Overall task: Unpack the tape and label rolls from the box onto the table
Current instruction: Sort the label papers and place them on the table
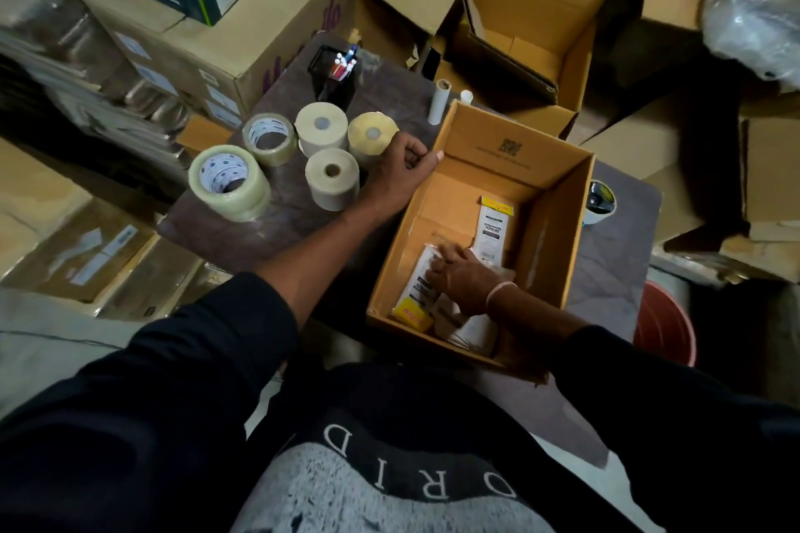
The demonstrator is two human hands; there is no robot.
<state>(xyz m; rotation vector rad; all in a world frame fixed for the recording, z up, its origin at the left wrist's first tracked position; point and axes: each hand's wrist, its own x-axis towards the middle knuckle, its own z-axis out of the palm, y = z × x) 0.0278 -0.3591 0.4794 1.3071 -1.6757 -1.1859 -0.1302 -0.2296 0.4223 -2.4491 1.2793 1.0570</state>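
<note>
Five rolls are out on the table [242, 238], left of the box [558, 229]: two clear tape rolls [229, 182] [269, 139] and three cream label rolls [321, 130] [332, 179] [372, 136], standing on end in a tight cluster, some touching. No roll is visible in the box; what shows on its floor is flat plastic-wrapped packets [491, 225], one lying free near the middle, others under the right hand [459, 279]. Right hand is down inside the box, fingers curled onto a packet [422, 277], pressing or pinching it; can't tell whether it is clamped or just resting on top. Left hand [400, 171] grips the box's left wall, thumb hooked over the rim, steadying it, just beside the nearest label rolls. Unpacking of rolls looks close to done, unless more sit under the packets. Risks: left wrist sits against the roll cluster, so pulling that arm back could knock a label roll over or roll it off the table edge; slick wrap may slip from a shallow pinch; box overhangs the near table edge and could tip if the left hand lets go. Pen holder [333, 75] and paper tube [437, 101] stand behind, clear of the hands.
</note>
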